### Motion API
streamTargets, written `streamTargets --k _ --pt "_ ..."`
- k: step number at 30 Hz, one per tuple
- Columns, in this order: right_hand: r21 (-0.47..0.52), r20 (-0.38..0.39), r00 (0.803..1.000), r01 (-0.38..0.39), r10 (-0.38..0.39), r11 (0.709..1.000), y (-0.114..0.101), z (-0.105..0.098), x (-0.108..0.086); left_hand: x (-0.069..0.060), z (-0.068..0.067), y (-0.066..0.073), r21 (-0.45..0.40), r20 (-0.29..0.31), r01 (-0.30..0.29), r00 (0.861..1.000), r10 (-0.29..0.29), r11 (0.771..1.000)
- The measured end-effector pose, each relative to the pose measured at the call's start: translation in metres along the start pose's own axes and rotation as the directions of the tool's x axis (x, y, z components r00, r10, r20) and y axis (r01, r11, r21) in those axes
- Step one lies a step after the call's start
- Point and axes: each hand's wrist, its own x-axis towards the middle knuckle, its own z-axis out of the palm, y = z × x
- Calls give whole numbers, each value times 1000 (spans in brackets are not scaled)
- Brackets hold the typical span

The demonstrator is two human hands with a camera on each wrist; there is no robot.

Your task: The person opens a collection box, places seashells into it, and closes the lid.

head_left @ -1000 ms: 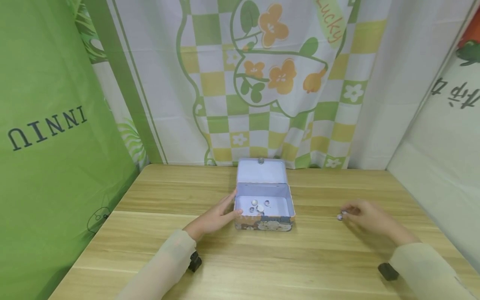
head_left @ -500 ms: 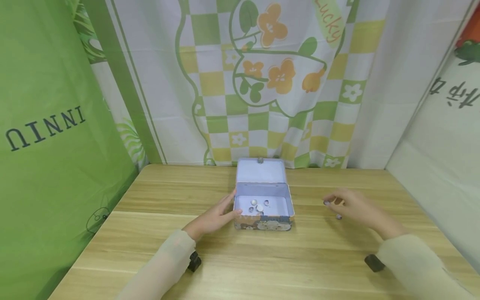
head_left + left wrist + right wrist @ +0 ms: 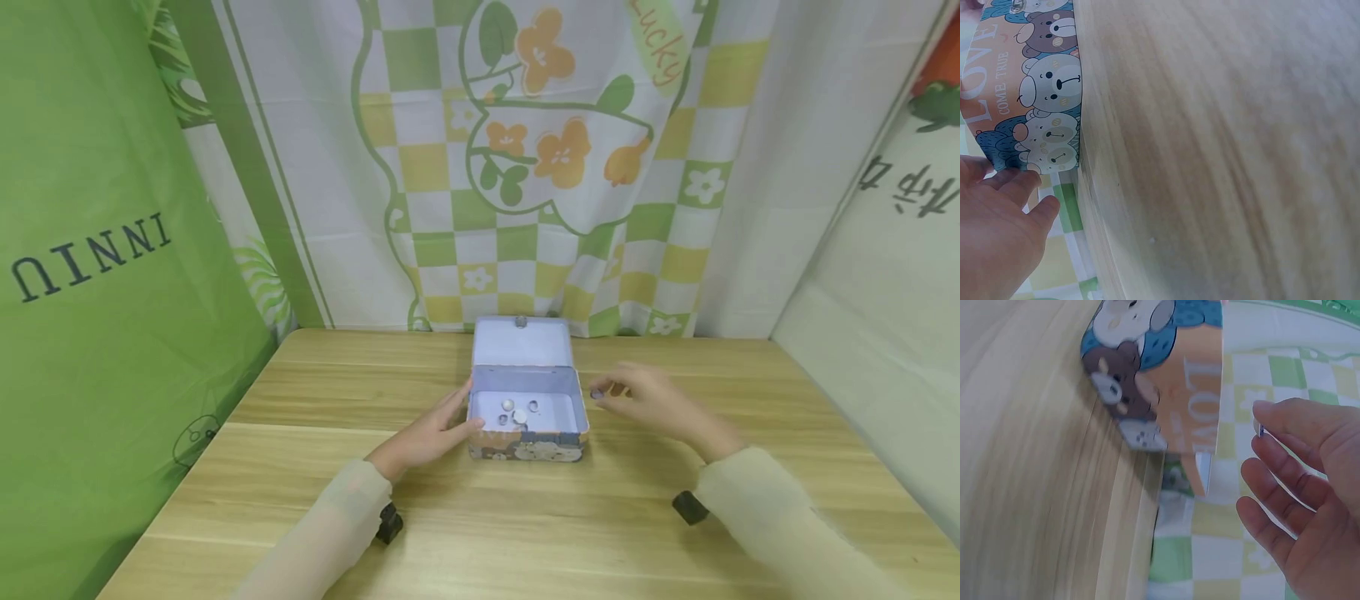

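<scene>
The open tin box point(image 3: 527, 447), with bears printed on its outside, stands on the wooden table point(image 3: 570, 533); its lid point(image 3: 522, 342) leans back. Inside lie several small round pieces point(image 3: 520, 417). My left hand point(image 3: 423, 437) rests against the box's left side with extended fingers, the thumb at the front corner; the left wrist view shows this hand point(image 3: 997, 231) touching the printed tin point(image 3: 1050, 81). Just right of the box, my right hand point(image 3: 656, 404) pinches a small round piece point(image 3: 597, 394). In the right wrist view the piece point(image 3: 1259, 428) is between thumb and index finger.
A patterned curtain point(image 3: 495, 250) hangs behind the table, a green cloth point(image 3: 112, 375) at the left and a pale cloth point(image 3: 877, 333) at the right. A thin dark cord point(image 3: 193, 433) shows beside the table's left edge.
My right hand has lifted a small piece from the table and carried it left to beside the box. Another piece left on the table is now out of sight. My left hand has stayed put.
</scene>
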Motion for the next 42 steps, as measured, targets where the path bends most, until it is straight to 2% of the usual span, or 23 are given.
streamTargets --k 7,16,22,27,42 --pt "22 -11 999 52 -52 998 -11 17 18 1 0 -1 13 -12 -6 1000 6 1000" --pt "35 39 993 110 -111 993 -20 32 35 0 1 0 19 -18 -21 1000 21 1000" --pt "47 66 993 98 -101 994 -22 39 42 0 1 1 13 -19 -4 1000 5 1000" --pt "30 85 992 94 -96 995 -19 44 45 1 1 -1 28 -22 -21 1000 22 999" --pt "1 123 990 74 -74 997 -19 50 47 1 1 -1 25 -18 -21 1000 21 999"
